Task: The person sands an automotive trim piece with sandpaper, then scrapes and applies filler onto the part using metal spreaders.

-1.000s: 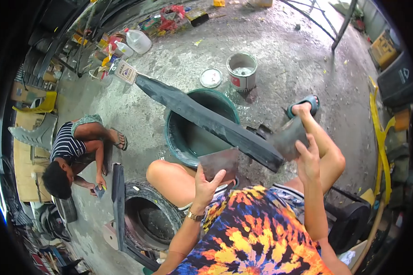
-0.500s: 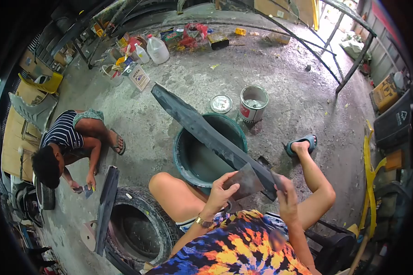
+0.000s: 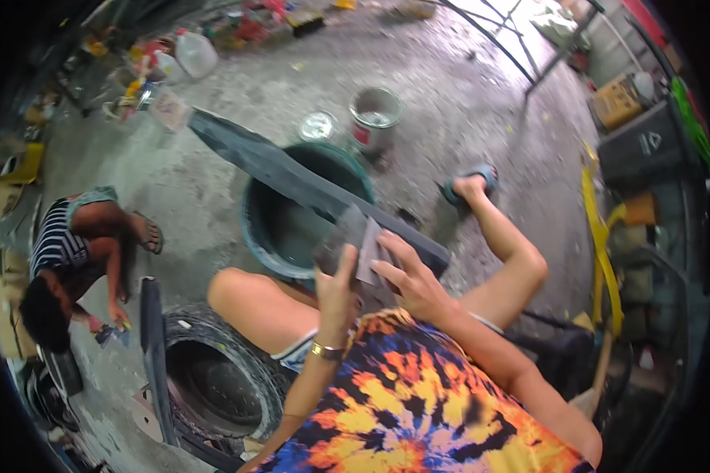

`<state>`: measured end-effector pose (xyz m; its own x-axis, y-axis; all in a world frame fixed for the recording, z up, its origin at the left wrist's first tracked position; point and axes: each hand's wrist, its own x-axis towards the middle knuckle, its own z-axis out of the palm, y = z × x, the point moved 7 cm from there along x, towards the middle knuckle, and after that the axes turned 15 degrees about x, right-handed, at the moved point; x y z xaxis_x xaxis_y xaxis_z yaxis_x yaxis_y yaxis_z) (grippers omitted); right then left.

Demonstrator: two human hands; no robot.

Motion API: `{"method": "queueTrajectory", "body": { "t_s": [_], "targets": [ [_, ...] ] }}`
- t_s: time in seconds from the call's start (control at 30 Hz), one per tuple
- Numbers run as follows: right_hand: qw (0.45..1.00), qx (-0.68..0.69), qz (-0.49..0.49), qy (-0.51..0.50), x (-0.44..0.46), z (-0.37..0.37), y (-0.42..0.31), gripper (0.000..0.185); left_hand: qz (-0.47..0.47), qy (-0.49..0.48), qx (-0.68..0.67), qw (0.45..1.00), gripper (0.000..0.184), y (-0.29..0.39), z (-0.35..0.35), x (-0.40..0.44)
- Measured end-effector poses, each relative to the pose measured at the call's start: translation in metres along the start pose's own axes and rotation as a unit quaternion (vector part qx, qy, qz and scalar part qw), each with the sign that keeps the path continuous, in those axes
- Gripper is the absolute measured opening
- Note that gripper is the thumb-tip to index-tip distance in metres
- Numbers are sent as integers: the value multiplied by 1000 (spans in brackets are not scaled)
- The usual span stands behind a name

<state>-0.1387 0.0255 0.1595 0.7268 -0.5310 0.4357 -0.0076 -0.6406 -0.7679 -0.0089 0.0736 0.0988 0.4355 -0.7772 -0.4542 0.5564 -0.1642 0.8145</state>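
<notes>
My left hand [image 3: 337, 288], with a watch at its wrist, is closed on a dark, thin putty spreader [image 3: 338, 238], somewhat blurred. My right hand [image 3: 414, 280] grips a lighter grey, flat putty spreader [image 3: 368, 251] by its edge. The two spreaders meet or overlap in front of my shirt; whether they touch I cannot tell. Just beyond both hands, a long dark grey panel [image 3: 284, 167] lies slantwise across a green tub [image 3: 252, 229] that holds murky liquid.
A can [image 3: 376, 118] and a round lid [image 3: 318, 126] stand behind the tub. To the left, a tire [image 3: 272, 386] has another dark strip [image 3: 153, 347] leaning on it. A co-worker [image 3: 71, 252] squats beyond it. White jugs [image 3: 196, 55] and a black bin [image 3: 647, 146] are farther off.
My two hands have come together, bringing the spreaders face to face over my lap. The view has swung, so the surroundings sit farther left and higher.
</notes>
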Motion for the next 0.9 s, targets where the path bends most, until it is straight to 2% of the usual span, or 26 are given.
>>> {"method": "queueTrajectory", "body": {
  "t_s": [0.13, 0.27, 0.3, 0.4, 0.43, 0.5, 0.6, 0.67, 0.77, 0.87, 0.9],
  "targets": [
    [997, -70, -23, 0, 2, 0, 6, 70, 35, -28, -41, 998, 34, 13, 5, 3],
    [996, -90, -14, -3, 4, -6, 14, 70, 30, -36, -36, 998, 40, 15, -3, 3],
    [998, -64, 7, -6, 3, -10, 24, 62, 34, -37, -42, 998, 40, 17, -6, 1],
    [974, -151, 98, -138, -10, -11, 49, 53, 69, -71, -26, 995, 35, 47, 4, -15],
    [972, -146, 131, -130, -8, -21, 49, 46, 76, -74, -13, 994, 34, 53, 4, -14],
    [972, -179, 141, -65, 1, -52, 52, 47, 86, -53, 35, 994, 30, 64, -7, 4],
    [968, -209, 138, 3, 15, -86, 45, 50, 141, 7, 43, 989, 34, 94, -46, 50],
    [969, -156, 190, -3, 19, -94, 48, 52, 163, 124, -6, 979, 44, 135, -80, 86],
    [958, -169, 227, -43, 32, -85, 59, 52, 251, 112, -88, 957, 48, 189, -109, 149],
    [962, 17, 271, 32, 52, -67, 84, 50, 277, 145, -129, 941, 50, 188, -129, 191],
    [928, 141, 324, 117, 51, -59, 103, 48, 275, 153, -144, 938, 49, 178, -137, 201]
  ]
}}
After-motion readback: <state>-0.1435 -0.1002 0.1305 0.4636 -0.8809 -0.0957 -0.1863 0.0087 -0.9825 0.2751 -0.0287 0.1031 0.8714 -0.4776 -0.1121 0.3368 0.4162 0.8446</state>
